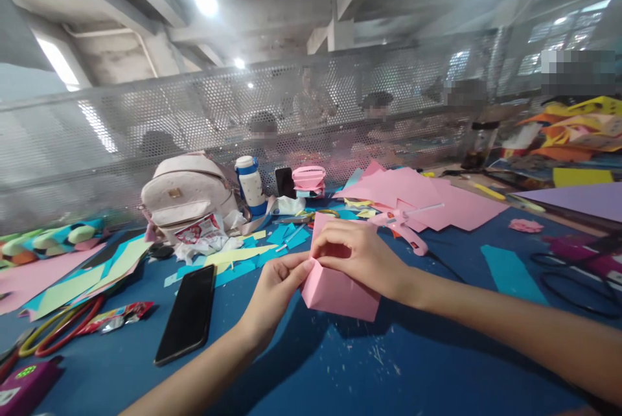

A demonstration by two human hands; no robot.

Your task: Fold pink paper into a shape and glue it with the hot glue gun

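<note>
A folded piece of pink paper (343,293), shaped like a small open box, is between my two hands above the blue table. My left hand (276,286) pinches its left corner with thumb and finger. From the right, my right hand (364,254) curls over the top edge and grips the paper near that same corner. Its fingertips are partly hidden by the paper and the hand itself. Just behind my right hand lies a pink glue gun (401,228) with a dark cord. A black phone (187,312) lies flat left of my left hand.
Pink sheets (427,196) are piled behind the glue gun. A pale backpack (187,189) and white bottle (250,183) stand before a perforated metal screen (204,105). Blue and yellow scraps (247,257) lie mid-table. Scissors (53,332) are at left; a blue strip (512,273) lies right.
</note>
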